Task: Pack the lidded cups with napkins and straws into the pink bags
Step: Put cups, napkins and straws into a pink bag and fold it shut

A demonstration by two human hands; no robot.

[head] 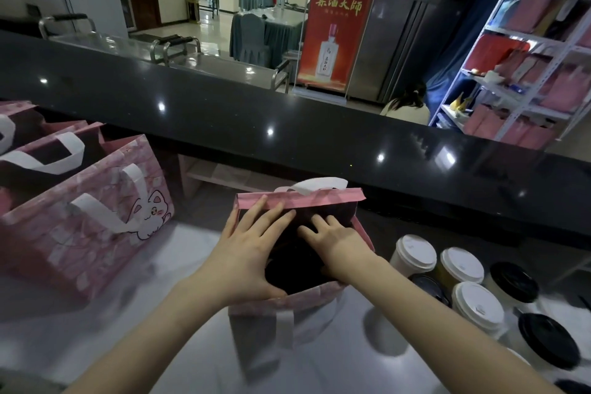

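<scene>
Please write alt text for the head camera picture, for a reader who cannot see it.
Two bare hands, the left hand and the right hand, reach into the open mouth of a pink bag. Lidded cups with white and black lids stand to its right; more pink bags stand to its left.

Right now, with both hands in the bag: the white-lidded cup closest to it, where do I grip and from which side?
Grip the white-lidded cup round its upper wall just under the lid, coming from above and its left, the side facing the pink bag. It stands upright and that side is free; other cups crowd its right and near sides.
</scene>
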